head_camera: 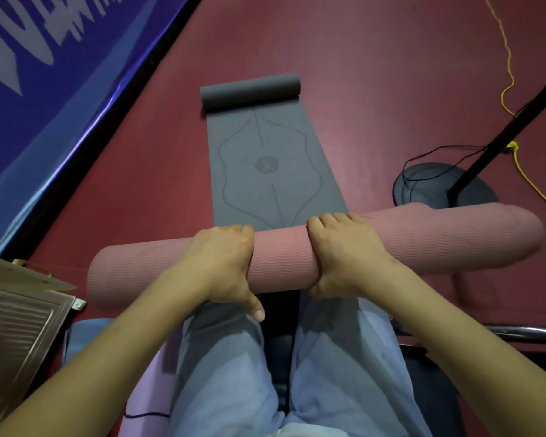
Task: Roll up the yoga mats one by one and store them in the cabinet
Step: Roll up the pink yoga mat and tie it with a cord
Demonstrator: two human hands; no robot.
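Observation:
A rolled pink yoga mat (423, 244) lies crosswise in front of my knees, tilted up toward the right. My left hand (224, 263) and my right hand (344, 250) both grip its middle, fingers curled over the top and thumbs underneath. Beyond it a grey yoga mat (265, 165) stretches away flat on the red floor, its far end curled into a small roll. A metal cabinet corner (22, 320) shows at the lower left.
A black stand with a round base (429, 187) stands at the right, with black and yellow cables (511, 80) trailing around it. A blue banner (38, 89) runs along the left edge. A lilac mat (148, 395) lies under my left leg.

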